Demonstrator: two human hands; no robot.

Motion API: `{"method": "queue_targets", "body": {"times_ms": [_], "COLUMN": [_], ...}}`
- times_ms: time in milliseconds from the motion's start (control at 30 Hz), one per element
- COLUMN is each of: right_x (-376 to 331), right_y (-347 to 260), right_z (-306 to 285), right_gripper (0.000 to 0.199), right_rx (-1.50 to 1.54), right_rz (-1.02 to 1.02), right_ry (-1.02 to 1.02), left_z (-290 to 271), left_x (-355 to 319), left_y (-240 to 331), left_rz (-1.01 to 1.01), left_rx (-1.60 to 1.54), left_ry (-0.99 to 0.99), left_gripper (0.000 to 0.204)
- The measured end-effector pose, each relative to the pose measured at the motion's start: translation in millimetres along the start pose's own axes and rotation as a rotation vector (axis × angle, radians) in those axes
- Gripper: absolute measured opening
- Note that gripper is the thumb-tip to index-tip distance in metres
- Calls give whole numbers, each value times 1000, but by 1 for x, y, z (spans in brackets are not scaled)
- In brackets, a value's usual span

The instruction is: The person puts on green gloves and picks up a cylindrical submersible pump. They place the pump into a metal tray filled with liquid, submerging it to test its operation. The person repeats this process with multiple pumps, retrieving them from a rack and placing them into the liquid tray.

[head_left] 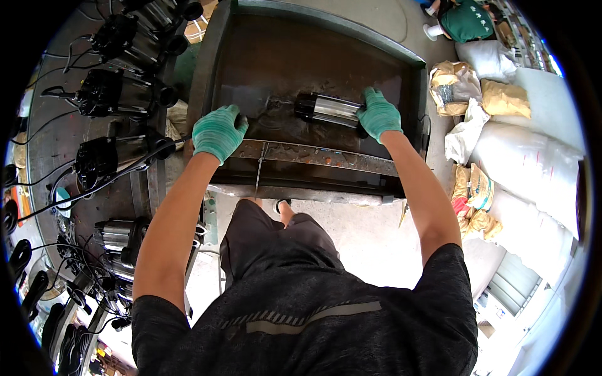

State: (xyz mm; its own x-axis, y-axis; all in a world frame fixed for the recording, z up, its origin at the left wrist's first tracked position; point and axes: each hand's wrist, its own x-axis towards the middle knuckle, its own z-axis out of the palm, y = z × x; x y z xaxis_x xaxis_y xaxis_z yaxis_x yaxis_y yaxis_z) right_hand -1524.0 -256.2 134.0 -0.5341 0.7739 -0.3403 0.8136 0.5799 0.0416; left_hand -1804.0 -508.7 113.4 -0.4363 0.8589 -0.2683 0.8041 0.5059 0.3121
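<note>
A pump (332, 110) with a silver ribbed body and black ends lies on its side in a dark, wet metal tank (307, 195). Wearing a green glove, my right hand (380, 115) grips the pump's right end; part of that end is hidden under the glove. My left hand (219, 133), gloved alike, is over the tank's left side with its fingers curled. A black cable (135, 164) runs from the left up to this glove, but what the fingers enclose is hidden. Just in front of both hands, a narrow metal bar (320, 155) crosses the tank.
Several similar pumps (116, 92) with black cables stand on a bench at left. More cables hang in coils (39, 285) at lower left. Sacks (505, 99) and white wrapped bundles (523, 163) lie on the right. Another person in a green shirt (467, 22) is at far right.
</note>
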Motion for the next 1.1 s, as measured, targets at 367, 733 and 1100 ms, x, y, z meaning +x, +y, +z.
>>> {"method": "queue_targets", "body": {"times_ms": [367, 733, 1100], "right_x": [38, -4, -60], "right_y": [-35, -10, 133], "right_z": [42, 36, 103], "right_gripper": [53, 29, 19], "right_rx": [140, 532, 651], "right_rz": [-16, 88, 276], "right_ry": [-51, 151, 421], "left_z": [-7, -6, 7], "left_x": [18, 25, 27], "left_y": [4, 14, 16], "left_rz": [-310, -385, -375], "left_rx": [-41, 63, 132], "left_ry": [-180, -266, -168], "left_gripper": [38, 43, 36]}}
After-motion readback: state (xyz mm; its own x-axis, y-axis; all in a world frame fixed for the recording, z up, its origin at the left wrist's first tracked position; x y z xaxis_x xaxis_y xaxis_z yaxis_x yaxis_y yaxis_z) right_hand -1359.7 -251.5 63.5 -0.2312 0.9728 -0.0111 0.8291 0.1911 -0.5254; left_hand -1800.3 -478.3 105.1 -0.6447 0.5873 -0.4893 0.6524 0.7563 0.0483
